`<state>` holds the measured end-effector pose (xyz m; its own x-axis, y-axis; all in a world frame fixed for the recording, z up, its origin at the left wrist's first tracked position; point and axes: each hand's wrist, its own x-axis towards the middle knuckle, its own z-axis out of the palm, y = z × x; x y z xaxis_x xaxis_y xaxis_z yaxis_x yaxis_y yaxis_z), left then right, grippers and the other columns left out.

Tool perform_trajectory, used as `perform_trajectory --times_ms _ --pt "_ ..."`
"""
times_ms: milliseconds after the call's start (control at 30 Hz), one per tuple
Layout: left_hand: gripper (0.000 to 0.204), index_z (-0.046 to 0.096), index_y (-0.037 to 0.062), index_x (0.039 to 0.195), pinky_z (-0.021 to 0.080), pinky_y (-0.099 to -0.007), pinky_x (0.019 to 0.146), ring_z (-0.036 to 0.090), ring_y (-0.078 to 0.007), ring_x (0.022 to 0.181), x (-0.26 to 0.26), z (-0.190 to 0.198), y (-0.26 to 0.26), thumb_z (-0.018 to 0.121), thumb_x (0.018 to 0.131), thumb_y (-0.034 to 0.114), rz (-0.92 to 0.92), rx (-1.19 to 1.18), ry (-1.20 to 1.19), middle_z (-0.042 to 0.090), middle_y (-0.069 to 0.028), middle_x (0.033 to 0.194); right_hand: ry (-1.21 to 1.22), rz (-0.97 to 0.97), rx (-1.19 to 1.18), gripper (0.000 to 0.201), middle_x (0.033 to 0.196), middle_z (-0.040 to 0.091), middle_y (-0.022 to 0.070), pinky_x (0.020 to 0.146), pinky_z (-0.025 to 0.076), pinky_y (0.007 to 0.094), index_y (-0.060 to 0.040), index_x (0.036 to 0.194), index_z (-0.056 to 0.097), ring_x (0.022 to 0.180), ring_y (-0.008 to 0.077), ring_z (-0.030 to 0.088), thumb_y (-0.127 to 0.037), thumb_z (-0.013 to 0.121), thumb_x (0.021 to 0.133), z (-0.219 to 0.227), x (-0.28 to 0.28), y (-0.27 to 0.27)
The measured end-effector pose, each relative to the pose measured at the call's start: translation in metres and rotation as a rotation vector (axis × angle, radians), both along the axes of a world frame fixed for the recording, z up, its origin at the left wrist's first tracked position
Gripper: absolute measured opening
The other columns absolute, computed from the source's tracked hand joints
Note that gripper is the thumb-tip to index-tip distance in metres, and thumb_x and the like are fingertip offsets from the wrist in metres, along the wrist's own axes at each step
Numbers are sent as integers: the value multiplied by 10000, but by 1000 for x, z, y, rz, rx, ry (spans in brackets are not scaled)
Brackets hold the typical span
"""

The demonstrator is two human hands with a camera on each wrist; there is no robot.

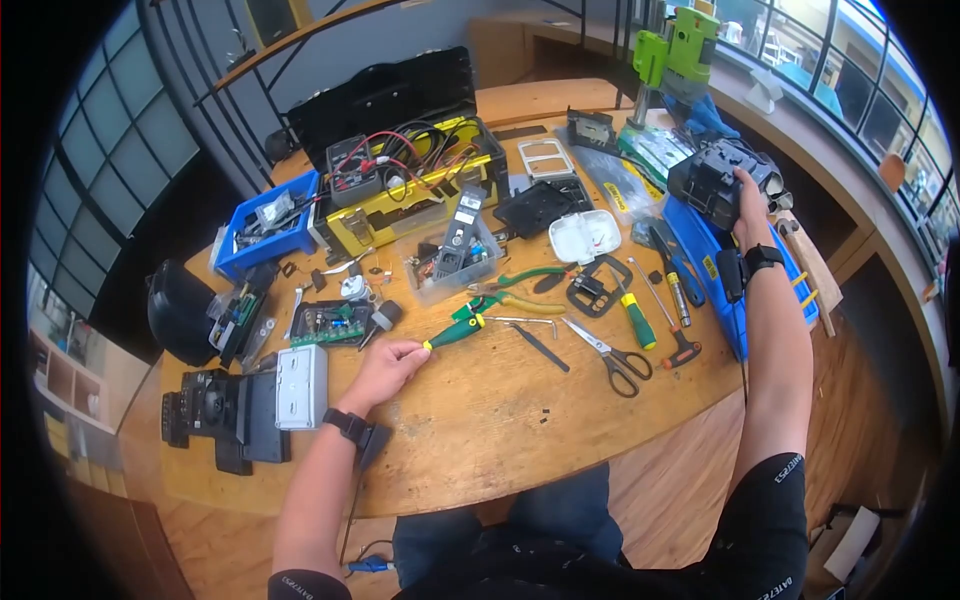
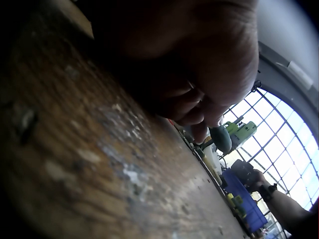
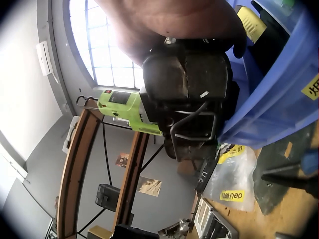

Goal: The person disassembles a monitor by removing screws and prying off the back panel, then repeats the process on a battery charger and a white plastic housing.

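My left hand [image 1: 390, 365] pinches the near end of a screwdriver with a green-and-yellow handle [image 1: 458, 331], low over the table. In the left wrist view the rounded green handle end [image 2: 221, 139] sticks out past the curled fingers. At the right, my right hand [image 1: 748, 208] grips a bulky black plastic device [image 1: 712, 182] from its near side, above a blue bin [image 1: 705, 262]. The right wrist view shows the underside of that black device [image 3: 187, 82], with a bent black bar across it. Pliers with green-and-yellow handles [image 1: 530, 304] lie just beyond the left hand.
Scissors [image 1: 612, 356], tweezers [image 1: 540, 347] and another green screwdriver [image 1: 637, 320] lie mid-table. A yellow-black toolbox [image 1: 400, 215] with cables stands behind, beside a blue tray [image 1: 262, 228]. A grey-white box [image 1: 301, 388] sits at left; a green drill press [image 1: 676, 55] stands at the back right.
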<state>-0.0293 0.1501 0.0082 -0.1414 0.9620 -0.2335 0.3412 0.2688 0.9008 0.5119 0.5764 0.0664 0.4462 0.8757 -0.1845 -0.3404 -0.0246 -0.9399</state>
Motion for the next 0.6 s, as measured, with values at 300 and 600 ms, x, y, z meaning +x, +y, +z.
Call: perform_trajectory --times_ms 300,600 --pt "273 796 10 1064 326 -233 508 429 -23 552 -1 -3 2 665 1070 249 -24 6 7 529 77 647 4 40 218 538 1149 741 174 869 634 431 55 1262 643 988 291 755 -265 816 865 10 -15 -42" --pt "286 781 39 1093 335 -226 502 440 -28 542 -3 1 4 629 1090 281 -13 9 -109 519 70 640 14 503 319 488 1233 702 161 934 593 380 18 1322 603 1046 240 719 -275 737 955 54 -118 -192"
